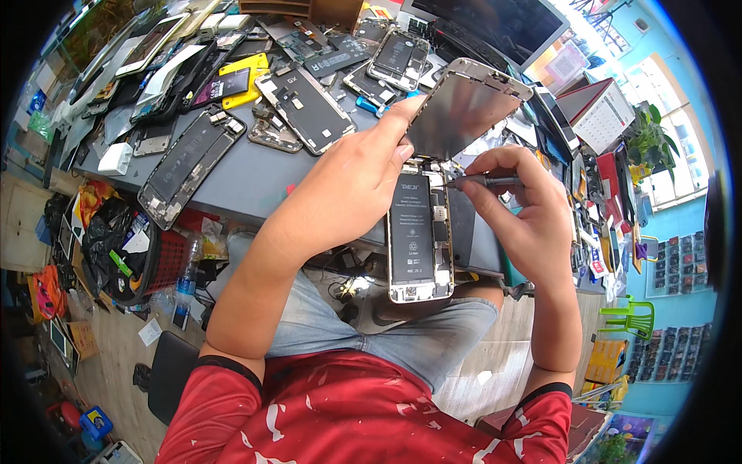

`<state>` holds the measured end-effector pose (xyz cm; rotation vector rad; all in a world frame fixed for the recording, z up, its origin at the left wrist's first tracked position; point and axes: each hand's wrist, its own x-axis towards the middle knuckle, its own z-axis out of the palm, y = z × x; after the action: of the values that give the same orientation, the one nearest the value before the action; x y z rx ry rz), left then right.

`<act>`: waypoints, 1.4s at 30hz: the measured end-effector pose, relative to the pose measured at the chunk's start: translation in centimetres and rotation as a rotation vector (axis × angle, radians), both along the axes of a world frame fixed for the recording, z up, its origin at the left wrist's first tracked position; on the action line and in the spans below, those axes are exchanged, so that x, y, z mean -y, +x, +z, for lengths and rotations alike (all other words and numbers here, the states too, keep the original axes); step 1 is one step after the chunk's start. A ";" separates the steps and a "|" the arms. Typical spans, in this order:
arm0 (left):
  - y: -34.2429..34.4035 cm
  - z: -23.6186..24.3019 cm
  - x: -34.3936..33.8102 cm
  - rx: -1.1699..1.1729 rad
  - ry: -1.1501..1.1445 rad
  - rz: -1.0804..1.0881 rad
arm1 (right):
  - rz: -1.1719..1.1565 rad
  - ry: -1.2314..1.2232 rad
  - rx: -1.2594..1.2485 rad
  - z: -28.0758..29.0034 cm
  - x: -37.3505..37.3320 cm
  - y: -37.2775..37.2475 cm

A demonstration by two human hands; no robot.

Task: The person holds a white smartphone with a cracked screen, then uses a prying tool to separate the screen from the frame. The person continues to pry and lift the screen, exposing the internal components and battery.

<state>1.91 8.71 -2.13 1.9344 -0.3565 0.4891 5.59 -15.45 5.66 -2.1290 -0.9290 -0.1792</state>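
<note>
An opened smartphone lies at the bench's near edge, its lower end jutting over my lap. A black battery fills most of its left half. The phone's screen panel stands tilted up at the far end, inner metal side toward me. My left hand is closed on the panel's left edge with thumb and fingers. Pinched in my right hand is a slim dark screwdriver; it points left, its tip at the upper right part of the phone's inside. Whether the tip touches a screw cannot be made out.
Stripped phones and parts crowd the bench, among them a phone housing, a dark screen and a yellow case. A monitor stands behind. At left is a red basket of rubbish; a desk calendar sits at right.
</note>
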 end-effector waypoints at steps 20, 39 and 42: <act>-0.1 0.2 0.1 -0.034 -0.014 -0.004 | 0.006 -0.092 0.048 0.2 0.1 0.2; -0.1 0.2 0.2 -0.048 -0.024 0.004 | 0.052 -0.753 0.230 4.9 -2.9 -0.1; 0.0 0.0 0.2 -0.005 -0.006 0.015 | 0.152 -0.574 0.264 4.0 -2.3 0.3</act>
<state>1.91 8.50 -2.14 1.9330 -0.3370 0.4943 5.89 -13.13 9.68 -2.5800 -1.4265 -0.1278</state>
